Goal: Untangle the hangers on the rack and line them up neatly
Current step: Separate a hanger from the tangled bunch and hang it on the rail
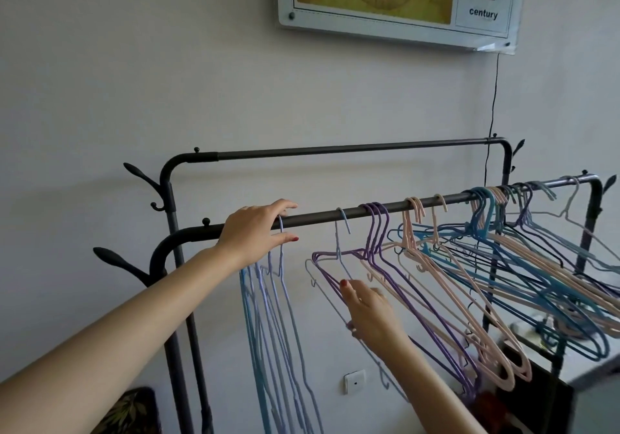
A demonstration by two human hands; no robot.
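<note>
A dark metal rack has a near rail (396, 206) carrying many thin hangers. My left hand (256, 230) is at the left end of that rail, over the hooks of a straight-hanging pale blue bunch (268, 326), fingers lightly curved around them. A single light blue hanger (339, 249) hangs alone to the right. My right hand (369, 313) grips its lower arm. Further right hang purple hangers (379, 232), pink hangers (432, 266) and a crossed, tangled mass of blue, teal and pink hangers (523, 249).
A second, higher rail (335, 149) runs behind, bare. Branch-shaped hooks (141, 175) stick out at the rack's left posts. A framed board (396, 4) hangs on the wall above, with a black cable (493, 104) dropping from it. A wall socket (354, 381) sits low.
</note>
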